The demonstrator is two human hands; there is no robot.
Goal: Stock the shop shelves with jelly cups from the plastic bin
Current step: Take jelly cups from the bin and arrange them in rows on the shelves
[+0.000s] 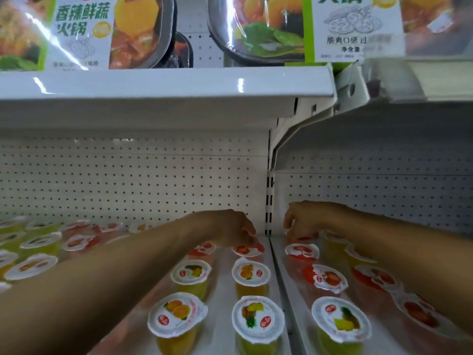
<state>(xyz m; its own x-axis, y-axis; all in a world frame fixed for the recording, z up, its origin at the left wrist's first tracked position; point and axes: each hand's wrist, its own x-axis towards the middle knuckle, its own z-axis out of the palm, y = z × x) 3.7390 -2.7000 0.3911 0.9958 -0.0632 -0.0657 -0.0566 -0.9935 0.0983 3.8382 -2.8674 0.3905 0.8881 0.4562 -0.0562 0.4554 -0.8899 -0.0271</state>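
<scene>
White shelf (pixel 221 283) under, pegboard (pixel 128 180) beyond; our left hand (pixel 235 231) pinches a red jelly cup (pixel 249 249); right hand (pixel 304 221) curled, grip unclear.

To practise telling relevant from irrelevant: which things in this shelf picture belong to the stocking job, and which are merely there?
Belong to the job:
left hand
right hand
clear plastic jelly cups with white fruit-print lids
white metal lower shelf

Merely there:
green-labelled hot-pot meal boxes
white perforated back panel
</scene>
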